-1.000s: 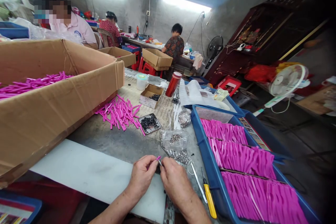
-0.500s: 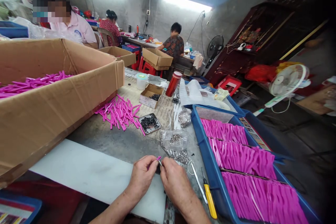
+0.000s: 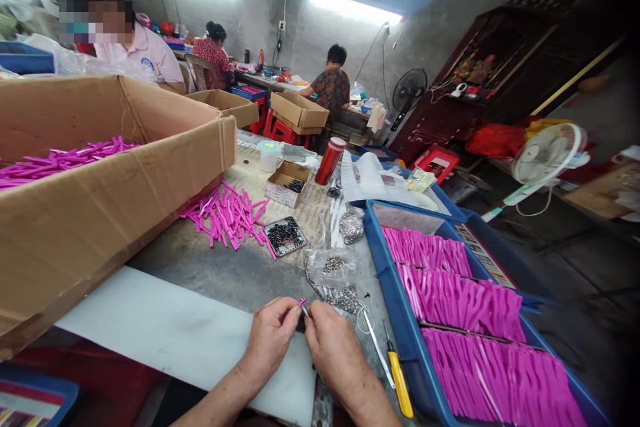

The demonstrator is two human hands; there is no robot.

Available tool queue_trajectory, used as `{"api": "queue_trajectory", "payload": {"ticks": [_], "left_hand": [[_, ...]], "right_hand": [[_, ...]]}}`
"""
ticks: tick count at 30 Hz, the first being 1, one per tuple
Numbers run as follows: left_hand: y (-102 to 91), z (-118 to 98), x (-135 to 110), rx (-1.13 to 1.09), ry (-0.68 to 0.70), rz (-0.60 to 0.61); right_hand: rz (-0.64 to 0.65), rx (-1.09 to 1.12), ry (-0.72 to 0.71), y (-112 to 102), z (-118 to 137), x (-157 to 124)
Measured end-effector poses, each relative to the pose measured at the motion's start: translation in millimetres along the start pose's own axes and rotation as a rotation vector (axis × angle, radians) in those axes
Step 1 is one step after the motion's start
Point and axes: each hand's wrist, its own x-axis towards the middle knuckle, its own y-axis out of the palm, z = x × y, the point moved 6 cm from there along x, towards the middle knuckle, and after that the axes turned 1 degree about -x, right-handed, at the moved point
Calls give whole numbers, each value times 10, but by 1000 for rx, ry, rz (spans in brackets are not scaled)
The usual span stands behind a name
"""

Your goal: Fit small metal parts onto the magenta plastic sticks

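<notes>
My left hand is closed in a pinch on a small pink plastic piece over the white board. My right hand is closed too, fingertips pressed against that same piece with a small metal part between them. Both hands meet near the table's front edge. Just right of my right hand lie a yellow-handled screwdriver and thin metal tweezers. A clear bag of small metal parts sits just beyond the hands.
A large cardboard box with pink pieces fills the left. Loose pink pieces and a tray of black parts lie mid-table. A blue tray holds rows of pink pieces at right. Other people sit at benches behind; a red flask stands nearby.
</notes>
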Motion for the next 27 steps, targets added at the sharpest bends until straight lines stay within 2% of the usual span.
{"api": "queue_trajectory", "payload": {"ticks": [27], "left_hand": [[14, 14, -3, 30, 0, 5]], "right_hand": [[8, 8, 15, -19, 11, 2]]}}
